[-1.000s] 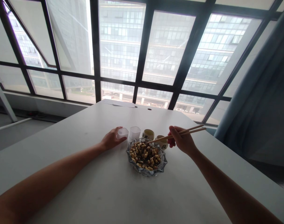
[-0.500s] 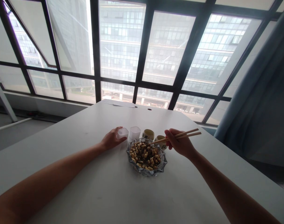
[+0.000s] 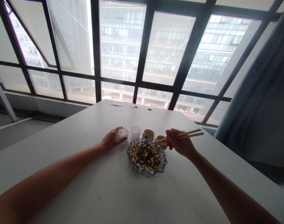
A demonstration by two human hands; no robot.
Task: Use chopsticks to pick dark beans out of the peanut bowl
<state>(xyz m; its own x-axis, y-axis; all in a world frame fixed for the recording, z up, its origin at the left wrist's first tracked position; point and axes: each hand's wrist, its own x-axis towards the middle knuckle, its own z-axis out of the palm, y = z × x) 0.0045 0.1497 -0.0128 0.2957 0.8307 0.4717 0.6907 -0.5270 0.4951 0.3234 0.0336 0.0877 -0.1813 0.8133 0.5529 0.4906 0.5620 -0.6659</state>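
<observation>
Holding the left clear cup [image 3: 122, 133] in the left hand [image 3: 112, 139], with thumb on the near side and fingers curled round the far side. Gripping the chopsticks [image 3: 190, 136] in the right hand [image 3: 179, 143], with fingers bunched around both, and pointing the tips, apparently close together, past the far rim of the bowl [image 3: 145, 171]. Cannot tell whether touching the peanuts [image 3: 145, 153] inside.

Best, probably, to steady the cup lightly, and to dip the tips low, squeezing gently across the middle of a shell likely to roll. Better also to mind the right lettered cup [image 3: 163, 146], just under the sticks.

Finding, outward, the right clear cup [image 3: 135, 133] and left lettered cup [image 3: 148, 133] behind the bowl, all on the table [image 3: 100, 186], well short of the far edge and between left and right edges. Seeing paper [image 3: 123, 105] near the far left corner.

Counting two chopsticks, one bowl, two clear cups, two lettered cups; too many overlapping peanuts to number.
</observation>
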